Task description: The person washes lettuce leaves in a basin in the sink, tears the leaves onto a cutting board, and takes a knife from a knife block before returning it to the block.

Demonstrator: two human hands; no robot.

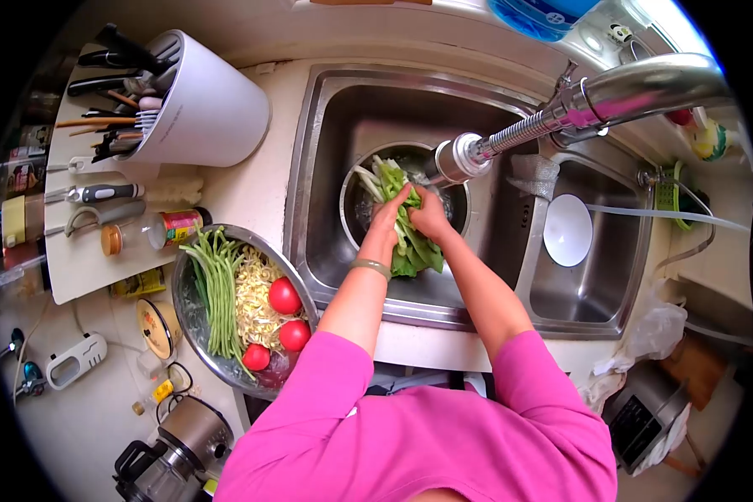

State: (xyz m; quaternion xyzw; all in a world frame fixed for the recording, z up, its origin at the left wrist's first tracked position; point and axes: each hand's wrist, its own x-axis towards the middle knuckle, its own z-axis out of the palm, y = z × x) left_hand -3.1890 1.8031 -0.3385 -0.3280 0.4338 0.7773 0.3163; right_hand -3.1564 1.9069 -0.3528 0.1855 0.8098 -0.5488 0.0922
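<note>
Both hands grip a bunch of leafy greens (420,254) over a round metal bowl (349,205) in the large sink basin. My left hand (383,224), with a bangle at the wrist, closes on the bunch from the left. From the right, my right hand (429,214) wraps round it. Pale stems point up and away, while the green leaves hang toward me past the bowl's near rim. The faucet head (460,159) is just above the bowl, beside my right hand. Water shows in the bowl, partly hidden by the greens and hands.
Left of the sink stands a metal bowl (178,284) holding green beans (219,293), bean sprouts (259,297) and tomatoes (284,295). Behind it is a white utensil holder (217,109) with knives. A white bowl (568,230) sits in the smaller right basin (560,293). The faucet pipe (644,88) crosses overhead.
</note>
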